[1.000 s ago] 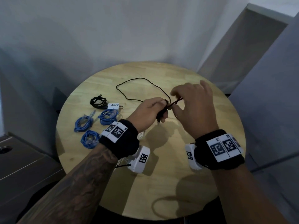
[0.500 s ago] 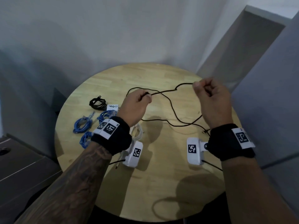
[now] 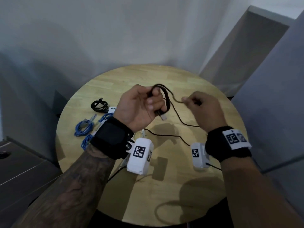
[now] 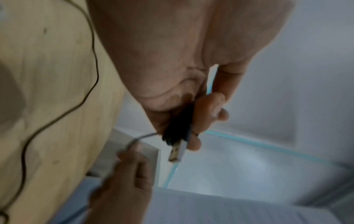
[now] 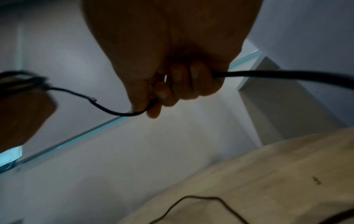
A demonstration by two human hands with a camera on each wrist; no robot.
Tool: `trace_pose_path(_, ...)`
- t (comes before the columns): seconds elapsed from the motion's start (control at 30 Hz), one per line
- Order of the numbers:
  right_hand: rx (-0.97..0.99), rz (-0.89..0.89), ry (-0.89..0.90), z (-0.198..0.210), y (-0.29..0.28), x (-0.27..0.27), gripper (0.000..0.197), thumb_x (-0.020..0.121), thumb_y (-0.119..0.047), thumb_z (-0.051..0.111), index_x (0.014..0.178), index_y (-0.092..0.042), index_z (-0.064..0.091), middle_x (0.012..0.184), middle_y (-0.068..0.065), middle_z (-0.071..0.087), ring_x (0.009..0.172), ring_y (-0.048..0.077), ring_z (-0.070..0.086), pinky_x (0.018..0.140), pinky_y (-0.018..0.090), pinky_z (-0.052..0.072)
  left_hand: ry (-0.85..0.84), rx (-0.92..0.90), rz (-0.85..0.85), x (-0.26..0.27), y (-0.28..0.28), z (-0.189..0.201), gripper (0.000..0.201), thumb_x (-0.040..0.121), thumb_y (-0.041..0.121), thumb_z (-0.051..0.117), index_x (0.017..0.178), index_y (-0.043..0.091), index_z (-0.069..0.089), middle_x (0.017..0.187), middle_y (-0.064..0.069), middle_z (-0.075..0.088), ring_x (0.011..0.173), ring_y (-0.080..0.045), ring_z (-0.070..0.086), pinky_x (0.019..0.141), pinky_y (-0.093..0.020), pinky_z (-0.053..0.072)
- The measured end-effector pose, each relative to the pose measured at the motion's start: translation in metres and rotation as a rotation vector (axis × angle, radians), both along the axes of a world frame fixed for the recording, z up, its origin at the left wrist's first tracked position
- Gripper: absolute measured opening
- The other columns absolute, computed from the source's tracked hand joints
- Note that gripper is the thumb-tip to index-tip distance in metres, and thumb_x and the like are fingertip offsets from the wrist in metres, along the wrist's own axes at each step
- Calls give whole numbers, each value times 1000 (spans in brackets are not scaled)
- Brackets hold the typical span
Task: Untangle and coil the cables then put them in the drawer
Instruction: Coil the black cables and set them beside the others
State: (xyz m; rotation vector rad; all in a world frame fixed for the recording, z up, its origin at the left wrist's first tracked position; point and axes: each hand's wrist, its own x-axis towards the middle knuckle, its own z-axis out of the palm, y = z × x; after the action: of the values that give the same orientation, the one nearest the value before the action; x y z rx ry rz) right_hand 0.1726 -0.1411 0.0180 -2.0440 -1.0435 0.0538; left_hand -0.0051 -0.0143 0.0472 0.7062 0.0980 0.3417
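Both hands are raised over the round wooden table (image 3: 164,203), a little apart. The left hand (image 3: 139,107) curls round loops of the black cable (image 3: 167,102), its USB plug (image 4: 177,151) poking out below the fingers. The right hand (image 3: 205,111) pinches the same cable further along; the slack trails onto the table. Toward the table's far left lie blue coiled cables (image 3: 83,127) and, beyond them, a black coiled cable (image 3: 98,105)
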Motion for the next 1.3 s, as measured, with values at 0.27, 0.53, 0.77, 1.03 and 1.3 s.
trace_pose_path(0.27, -97, 369, -19, 11, -1, -55, 15, 95, -33, 66, 98, -27, 78, 82, -10, 74, 70, 3, 62, 70, 34, 53, 42, 43, 582, 6, 21, -24, 19, 102, 11, 42, 97, 3, 59, 77, -4, 63, 74, -19, 66, 81, -33, 56)
trace_pose_path(0.53, 311, 267, 30, 39, -5, -50, 19, 93, -10, 66, 103, -24, 72, 85, -16, 67, 62, 3, 54, 62, 14, 41, 347, 981, 453, 10, -8, -28, 31, 105, 13, 41, 94, -6, 63, 73, -13, 62, 62, -16, 62, 63, -31, 47)
trace_pose_path(0.77, 278, 51, -1, 17, -1, -18, 12, 94, -32, 68, 97, -22, 74, 74, -11, 69, 66, 1, 60, 66, 18, 43, 220, 499, 142, 17, -22, -19, 32, 105, 18, 34, 85, 8, 56, 58, 5, 38, 51, -10, 35, 68, -26, 48)
trace_pose_path(1.03, 303, 332, 820, 20, -1, -12, 17, 98, -10, 56, 85, -10, 67, 59, -4, 48, 61, 17, 59, 77, 32, 53, -129, -148, 294, 2, 34, 22, 33, 105, 21, 35, 85, 7, 57, 56, 6, 44, 49, -8, 41, 70, -27, 52)
trace_pose_path(1.3, 180, -7, 99, 28, 4, 12, 13, 95, -34, 63, 90, -27, 72, 78, 1, 70, 72, 14, 62, 70, 28, 49, -177, -225, 379, 3, 35, 70, 28, 96, 6, 32, 86, -2, 57, 65, -2, 42, 53, -15, 42, 79, -35, 49)
